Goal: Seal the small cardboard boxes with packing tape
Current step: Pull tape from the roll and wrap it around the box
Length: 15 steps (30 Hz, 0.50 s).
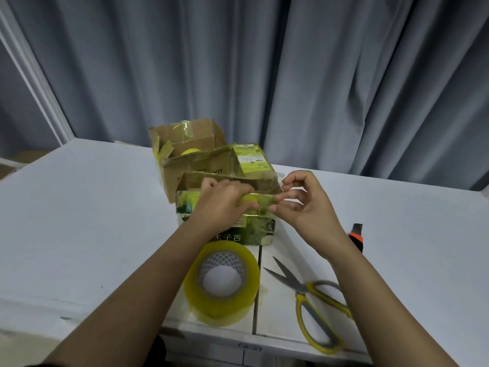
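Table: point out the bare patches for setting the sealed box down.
Free: the wide left stretch of the table, beside the boxes and tape roll; also far right, beyond the scissors and utility knife. Crowded: the centre.

A small printed box stands mid-desk, flaps up. Two taped brown boxes sit just behind. A yellowish tape roll lies flat nearer.

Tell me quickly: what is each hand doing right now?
Left hand: fingers curled over the near top edge of the front box, gripping it.
Right hand: pinching what looks like a tape strip at that same edge.
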Tool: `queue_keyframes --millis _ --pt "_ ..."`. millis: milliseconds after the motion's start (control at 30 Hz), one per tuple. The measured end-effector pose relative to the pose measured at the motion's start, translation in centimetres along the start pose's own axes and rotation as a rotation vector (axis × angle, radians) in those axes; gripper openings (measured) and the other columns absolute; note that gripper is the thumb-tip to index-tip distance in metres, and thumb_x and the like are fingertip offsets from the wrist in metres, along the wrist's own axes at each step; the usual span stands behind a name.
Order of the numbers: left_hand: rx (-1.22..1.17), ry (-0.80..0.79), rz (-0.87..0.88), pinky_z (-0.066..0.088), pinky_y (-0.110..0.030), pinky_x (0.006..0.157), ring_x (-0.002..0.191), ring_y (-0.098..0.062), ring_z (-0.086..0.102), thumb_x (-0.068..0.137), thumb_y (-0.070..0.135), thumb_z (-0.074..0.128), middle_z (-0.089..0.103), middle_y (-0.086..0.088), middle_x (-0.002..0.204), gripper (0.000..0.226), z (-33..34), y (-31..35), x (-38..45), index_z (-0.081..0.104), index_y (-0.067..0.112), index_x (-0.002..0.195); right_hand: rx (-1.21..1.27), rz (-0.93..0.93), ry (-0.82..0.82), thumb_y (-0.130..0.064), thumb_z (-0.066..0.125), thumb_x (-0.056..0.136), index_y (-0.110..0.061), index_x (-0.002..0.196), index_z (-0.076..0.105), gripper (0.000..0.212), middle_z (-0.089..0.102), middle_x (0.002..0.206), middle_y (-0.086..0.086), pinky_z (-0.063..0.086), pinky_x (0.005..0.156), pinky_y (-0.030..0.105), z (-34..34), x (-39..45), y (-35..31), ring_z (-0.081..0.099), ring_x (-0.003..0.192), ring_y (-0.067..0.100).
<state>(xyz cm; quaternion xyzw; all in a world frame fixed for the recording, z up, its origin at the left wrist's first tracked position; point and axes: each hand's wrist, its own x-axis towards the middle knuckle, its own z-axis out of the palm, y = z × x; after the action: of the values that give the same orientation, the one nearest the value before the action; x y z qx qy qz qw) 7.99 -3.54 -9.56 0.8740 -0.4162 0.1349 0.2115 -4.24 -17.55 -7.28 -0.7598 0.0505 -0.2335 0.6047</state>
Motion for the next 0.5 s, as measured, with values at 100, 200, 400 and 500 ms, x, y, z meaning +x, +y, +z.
queue_keyframes --millis 100,200,400,500 --pt "0.005 0.007 -0.025 0.021 -0.036 0.088 0.107 -0.01 0.05 0.09 0.052 0.052 0.063 0.014 0.111 0.032 0.1 0.2 0.2 0.061 0.033 0.114 -0.073 -0.003 -0.034 0.005 0.076 0.073 -0.021 0.104 0.049 0.048 0.057 0.098 -0.007 0.055 0.082 0.027 -0.5 0.3 0.2 0.061 0.088 0.013" --pt "0.024 0.066 -0.03 0.015 -0.034 0.088 0.105 -0.01 0.051 0.089 0.052 0.053 0.064 0.014 0.108 0.032 0.7 0.4 -0.1 0.062 0.032 0.112 -0.091 0.006 -0.05 0.005 0.077 0.072 -0.022 0.104 0.048 0.051 0.055 0.099 -0.004 0.055 0.082 0.027 -0.2 0.3 0.9 0.059 0.088 0.012" --pt "0.023 0.05 -0.06 0.007 -0.035 0.099 0.106 -0.008 0.053 0.086 0.058 0.053 0.065 0.017 0.104 0.032 1.6 0.5 -0.2 0.063 0.033 0.103 -0.06 -0.004 -0.055 -0.005 0.083 0.069 -0.03 0.106 0.047 0.056 0.055 0.099 -0.021 0.053 0.081 0.018 0.2 0.8 1.8 0.061 0.092 0.004" --pt "0.014 0.014 -0.026 0.004 -0.039 0.104 0.111 -0.008 0.051 0.084 0.06 0.052 0.064 0.018 0.11 0.037 1.3 0.4 -0.4 0.06 0.037 0.111 -0.125 -0.011 -0.053 -0.006 0.082 0.07 -0.031 0.108 0.045 0.059 0.052 0.11 -0.011 0.052 0.078 0.014 0.5 0.8 2.0 0.059 0.095 0.002"
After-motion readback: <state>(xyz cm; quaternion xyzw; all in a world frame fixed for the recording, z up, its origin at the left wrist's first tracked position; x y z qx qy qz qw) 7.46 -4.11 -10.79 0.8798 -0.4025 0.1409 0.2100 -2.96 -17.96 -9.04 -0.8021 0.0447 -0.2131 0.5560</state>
